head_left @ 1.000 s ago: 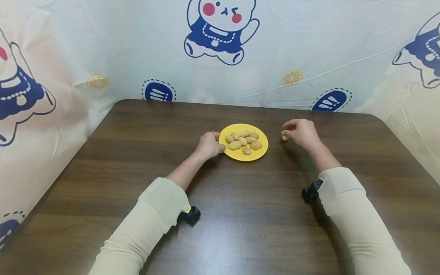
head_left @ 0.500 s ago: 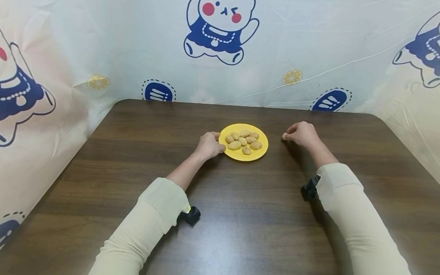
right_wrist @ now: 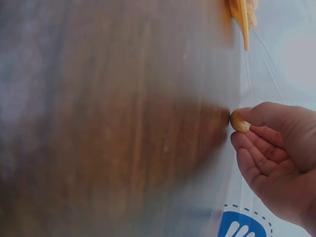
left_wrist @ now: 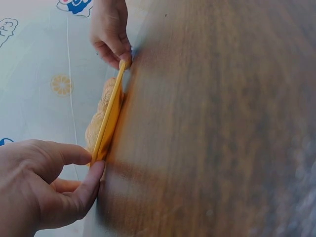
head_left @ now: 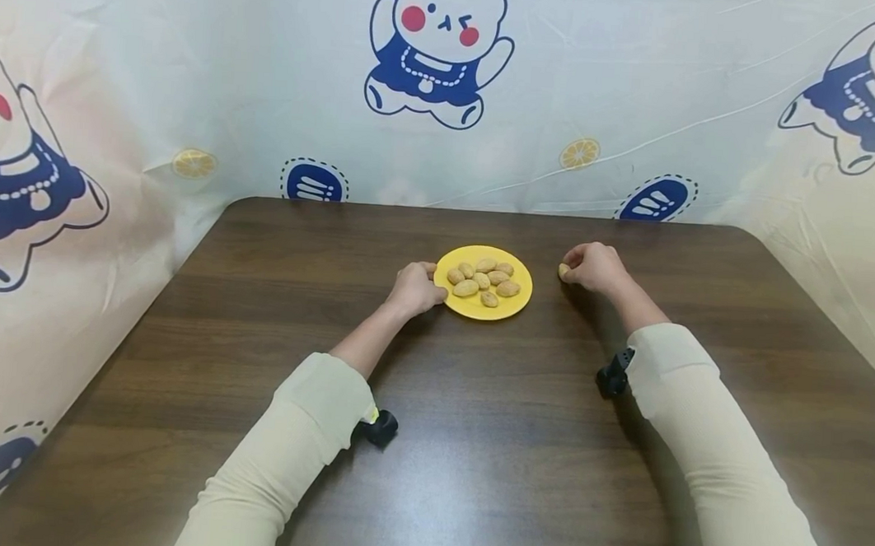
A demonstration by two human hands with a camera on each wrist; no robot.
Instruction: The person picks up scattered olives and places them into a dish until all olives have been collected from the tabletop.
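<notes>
At the far middle of the table, a round yellow plate [head_left: 518,302] bears several light-brown nuts in their shells [head_left: 466,288]. My left hand [head_left: 414,290] pinches the plate's left rim; the left wrist view shows the rim between thumb and finger [left_wrist: 81,155]. To the right of the plate, apart from it, my right hand [head_left: 599,267] holds a single nut [right_wrist: 240,122] between thumb and fingers. In the right wrist view this nut is at or just above the table surface; whether it touches cannot be told. The fingertips partly cover it.
The brown wooden table [head_left: 430,405] reaches back to a patterned cloth [head_left: 270,74] with cartoon figures. A small black camera [head_left: 381,428] hangs at the left wrist, another black camera [head_left: 614,375] at the right.
My right hand has lowered slightly toward the near side and closed its fingers on the nut, which was under the fingertips before. The left hand and plate stay where they were.
</notes>
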